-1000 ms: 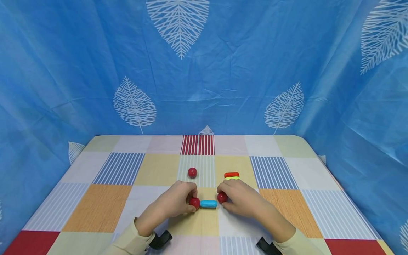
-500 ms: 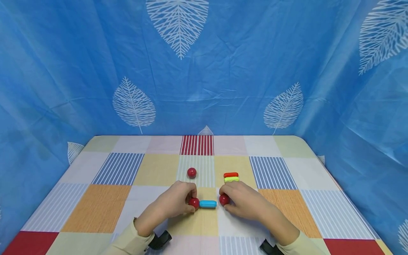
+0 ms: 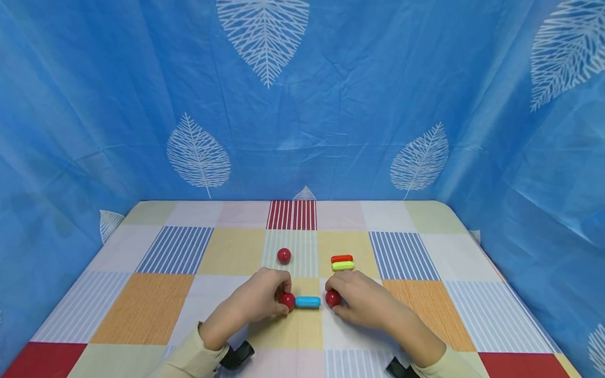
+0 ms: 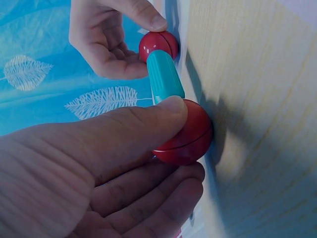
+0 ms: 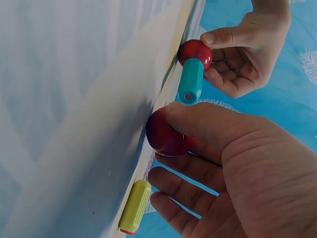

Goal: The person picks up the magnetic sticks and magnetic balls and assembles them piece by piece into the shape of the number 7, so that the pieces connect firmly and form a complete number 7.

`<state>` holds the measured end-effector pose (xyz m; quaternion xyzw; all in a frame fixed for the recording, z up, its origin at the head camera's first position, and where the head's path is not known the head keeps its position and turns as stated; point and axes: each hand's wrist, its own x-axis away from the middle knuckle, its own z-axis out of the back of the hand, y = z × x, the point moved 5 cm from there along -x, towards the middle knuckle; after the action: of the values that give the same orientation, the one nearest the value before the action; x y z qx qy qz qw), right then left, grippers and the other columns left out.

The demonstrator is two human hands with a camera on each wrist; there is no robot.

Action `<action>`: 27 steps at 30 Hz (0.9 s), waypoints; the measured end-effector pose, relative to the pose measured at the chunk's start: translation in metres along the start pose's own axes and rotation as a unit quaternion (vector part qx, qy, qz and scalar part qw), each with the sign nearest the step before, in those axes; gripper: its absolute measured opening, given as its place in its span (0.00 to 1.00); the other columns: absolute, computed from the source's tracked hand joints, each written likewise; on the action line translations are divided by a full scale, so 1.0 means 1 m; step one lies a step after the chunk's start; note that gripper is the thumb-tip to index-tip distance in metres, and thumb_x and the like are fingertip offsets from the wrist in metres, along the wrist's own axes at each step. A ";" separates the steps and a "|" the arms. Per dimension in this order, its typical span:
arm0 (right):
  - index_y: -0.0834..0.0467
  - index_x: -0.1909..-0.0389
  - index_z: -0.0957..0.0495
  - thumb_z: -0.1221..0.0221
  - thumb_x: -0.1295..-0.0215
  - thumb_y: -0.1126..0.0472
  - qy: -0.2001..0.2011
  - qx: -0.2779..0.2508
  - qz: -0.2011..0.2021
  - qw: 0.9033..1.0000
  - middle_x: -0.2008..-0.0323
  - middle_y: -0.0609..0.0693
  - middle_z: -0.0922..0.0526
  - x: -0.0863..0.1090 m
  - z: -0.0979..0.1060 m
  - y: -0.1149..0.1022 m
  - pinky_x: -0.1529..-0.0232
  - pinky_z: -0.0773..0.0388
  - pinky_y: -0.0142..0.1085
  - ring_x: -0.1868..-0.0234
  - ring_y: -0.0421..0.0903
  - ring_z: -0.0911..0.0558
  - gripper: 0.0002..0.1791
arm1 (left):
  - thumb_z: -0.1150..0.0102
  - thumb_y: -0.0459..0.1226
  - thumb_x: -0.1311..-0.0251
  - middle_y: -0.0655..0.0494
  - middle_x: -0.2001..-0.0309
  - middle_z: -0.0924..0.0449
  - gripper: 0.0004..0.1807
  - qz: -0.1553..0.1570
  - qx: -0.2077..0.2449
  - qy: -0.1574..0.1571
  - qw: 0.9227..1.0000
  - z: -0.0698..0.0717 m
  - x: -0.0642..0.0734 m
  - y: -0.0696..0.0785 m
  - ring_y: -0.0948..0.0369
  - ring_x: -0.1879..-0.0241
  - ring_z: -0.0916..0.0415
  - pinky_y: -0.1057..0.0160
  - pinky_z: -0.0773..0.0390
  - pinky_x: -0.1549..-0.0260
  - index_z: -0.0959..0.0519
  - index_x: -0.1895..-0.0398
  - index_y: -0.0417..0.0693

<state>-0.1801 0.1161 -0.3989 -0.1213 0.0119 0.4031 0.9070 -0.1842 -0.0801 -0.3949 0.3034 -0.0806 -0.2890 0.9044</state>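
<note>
My left hand [image 3: 262, 295] pinches a red ball [image 3: 287, 301] between thumb and fingers. A short ridged blue rod [image 3: 308, 302] extends rightward from that ball; in the right wrist view its free end shows a small reddish dot. My right hand [image 3: 361, 299] pinches a second red ball [image 5: 166, 134] by thumb and fingertips, a small gap from the rod's free end. Both balls are low over the table, each with a thin seam line in the left wrist view. Beyond my right fingers lie a yellow rod [image 3: 343, 266] and a red rod [image 3: 342, 259], side by side.
A third red ball [image 3: 284, 255] sits farther back on the table, left of the two loose rods. The patchwork tablecloth [image 3: 142, 310] covers the table, and a blue curtain [image 3: 302, 105] with white leaf prints hangs behind and at both sides.
My right hand has shifted slightly right and toward me with its ball, widening the gap from the blue rod. More of the yellow rod shows. The left hand has stayed nearly still.
</note>
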 end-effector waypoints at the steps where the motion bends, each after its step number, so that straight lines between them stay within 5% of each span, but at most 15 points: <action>1: 0.53 0.59 0.22 0.31 0.46 0.58 0.002 0.001 0.003 1.000 0.65 0.40 0.24 0.000 0.000 0.000 0.58 0.25 0.35 0.64 0.37 0.28 0.15 | 0.23 0.31 0.59 0.63 0.79 0.27 0.17 0.000 -0.001 0.000 1.000 0.000 0.000 0.000 0.67 0.78 0.32 0.69 0.29 0.77 0.26 0.75 0.49; 19: 0.54 0.59 0.23 0.31 0.45 0.56 0.006 -0.003 0.015 1.000 0.65 0.39 0.25 -0.001 -0.002 -0.009 0.59 0.26 0.36 0.64 0.36 0.28 0.15 | 0.23 0.31 0.58 0.63 0.79 0.27 0.16 0.004 0.001 -0.003 1.000 0.000 -0.001 -0.001 0.69 0.78 0.34 0.69 0.29 0.78 0.26 0.75 0.49; 27: 0.53 0.52 0.22 0.30 0.46 0.53 -0.029 -0.019 -0.020 0.999 0.58 0.41 0.22 0.001 -0.002 -0.004 0.49 0.26 0.40 0.55 0.39 0.24 0.21 | 0.23 0.31 0.58 0.62 0.78 0.27 0.17 0.009 -0.007 -0.005 1.000 0.000 0.000 0.002 0.69 0.78 0.34 0.69 0.29 0.78 0.26 0.75 0.48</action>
<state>-0.1761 0.1139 -0.4001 -0.1271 -0.0241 0.3884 0.9124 -0.1838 -0.0789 -0.3937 0.2950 -0.0859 -0.2830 0.9086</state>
